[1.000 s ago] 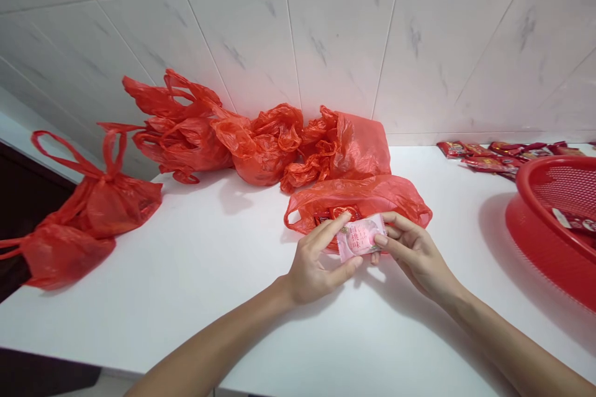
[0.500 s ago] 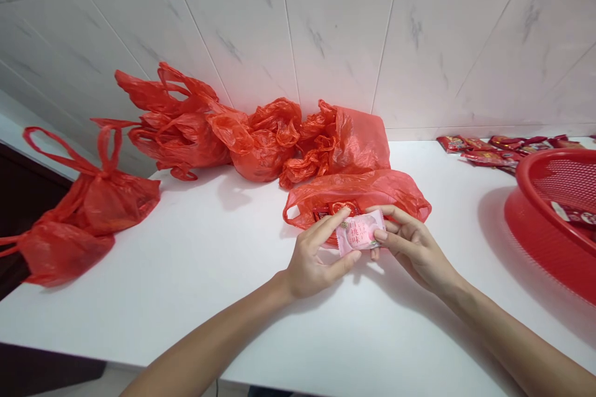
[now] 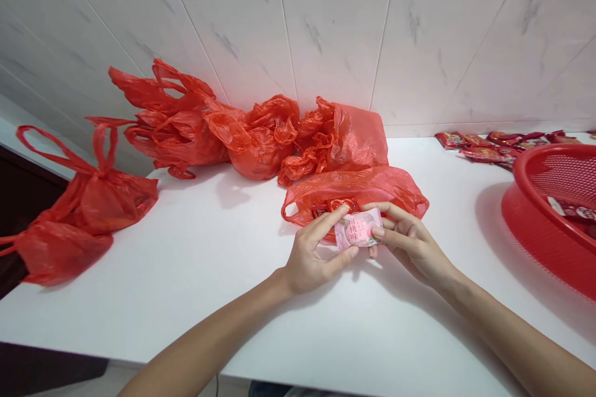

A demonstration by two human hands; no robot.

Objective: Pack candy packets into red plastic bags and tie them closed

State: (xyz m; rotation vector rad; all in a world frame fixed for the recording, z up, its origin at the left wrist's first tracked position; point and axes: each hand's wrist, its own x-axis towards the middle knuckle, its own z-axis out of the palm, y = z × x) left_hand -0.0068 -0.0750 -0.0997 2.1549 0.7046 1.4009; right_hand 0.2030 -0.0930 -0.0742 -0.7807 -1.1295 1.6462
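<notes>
Between both hands is a pink wrapped snack packet [image 3: 357,229] with a peach picture and printed characters, held label up. My left hand [image 3: 314,254] grips its left end, thumb below and index finger above. My right hand [image 3: 410,242] pinches the right end, thumb on the front and fingers behind. Just behind the hands an open red plastic bag [image 3: 391,186] lies on the white table [image 3: 223,279]. Inside its mouth are red wrapped packets [image 3: 343,205], partly hidden by my fingers.
Several filled red plastic bags [image 3: 261,142] stand along the tiled wall, and more tied ones [image 3: 116,198] sit at the left. A red mesh basket [image 3: 526,211] holding packets is at the right. Behind it lie several red snack packets [image 3: 488,152].
Both hands keep hold of the pink packet in nearly the same pose. The whole view has shifted slightly, with little other movement.
</notes>
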